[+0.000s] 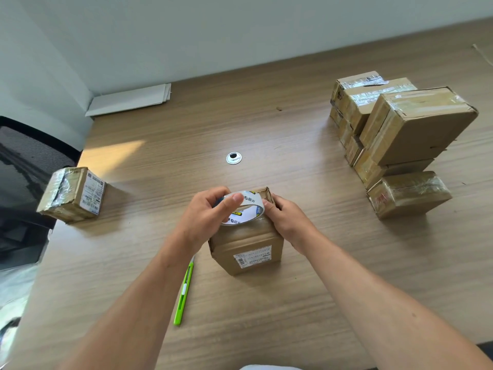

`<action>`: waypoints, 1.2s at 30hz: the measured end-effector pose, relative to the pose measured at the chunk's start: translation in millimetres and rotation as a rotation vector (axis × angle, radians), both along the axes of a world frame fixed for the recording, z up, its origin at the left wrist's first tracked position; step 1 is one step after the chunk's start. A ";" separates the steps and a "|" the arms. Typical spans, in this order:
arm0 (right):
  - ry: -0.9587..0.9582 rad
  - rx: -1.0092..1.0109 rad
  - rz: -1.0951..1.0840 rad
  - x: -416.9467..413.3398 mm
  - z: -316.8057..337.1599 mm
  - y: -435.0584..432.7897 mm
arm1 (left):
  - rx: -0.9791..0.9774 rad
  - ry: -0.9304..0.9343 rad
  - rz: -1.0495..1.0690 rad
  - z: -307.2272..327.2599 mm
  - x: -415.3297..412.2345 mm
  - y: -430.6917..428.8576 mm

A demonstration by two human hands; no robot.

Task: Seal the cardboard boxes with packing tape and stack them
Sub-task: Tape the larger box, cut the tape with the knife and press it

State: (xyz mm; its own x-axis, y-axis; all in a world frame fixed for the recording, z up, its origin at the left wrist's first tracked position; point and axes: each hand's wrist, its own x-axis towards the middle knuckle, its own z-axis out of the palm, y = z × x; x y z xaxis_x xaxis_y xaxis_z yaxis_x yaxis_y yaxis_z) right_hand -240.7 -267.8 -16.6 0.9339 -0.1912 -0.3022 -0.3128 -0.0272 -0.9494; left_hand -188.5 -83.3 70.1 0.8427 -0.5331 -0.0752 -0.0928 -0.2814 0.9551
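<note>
Box being sealed: one small brown cardboard box [246,244] with a white printed label on its near face, standing at the middle of the wood-grain table [293,303].
Tape: one roll of clear packing tape [250,201] on a printed white core, resting on the box's top.
Left hand [204,214]: fingers curled round the roll, thumb across its outer band.
Right hand [286,218]: fingers curled over the box's far right top edge, thumb against the roll's rim.
Knife: one slim lime-green plastic utility knife [184,289], flat just left of the box.
Other boxes: one glossy taped labelled box [72,196] well apart at left. At right is a pile of taped boxes [416,129], the lower ones partly hidden, so no sure count.
</note>
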 end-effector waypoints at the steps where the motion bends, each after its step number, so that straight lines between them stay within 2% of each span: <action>1: 0.001 -0.022 0.001 0.2 -0.4 -0.6 | -0.047 0.025 0.015 -2.0 -1.8 -0.1; 6: 0.011 -0.073 0.005 1.0 -0.6 -1.1 | -0.160 0.068 0.093 -6.1 -6.0 -5.3; 16: 0.041 -0.041 -0.003 1.7 -0.4 -3.7 | -0.013 -0.007 0.098 2.5 8.2 17.0; 23: 0.053 -0.220 -0.005 8.5 13.4 -2.5 | 0.025 -0.038 0.113 4.3 4.9 13.9; 29: 0.097 -0.287 0.024 7.4 22.7 10.2 | 0.025 -0.018 0.100 5.9 8.8 17.7; 32: 0.112 -0.244 -0.017 5.1 19.2 14.1 | -0.010 -0.015 0.098 3.4 6.2 18.0; 36: 0.128 -0.299 -0.008 3.8 23.6 10.2 | -0.117 0.050 0.084 -5.8 3.6 18.7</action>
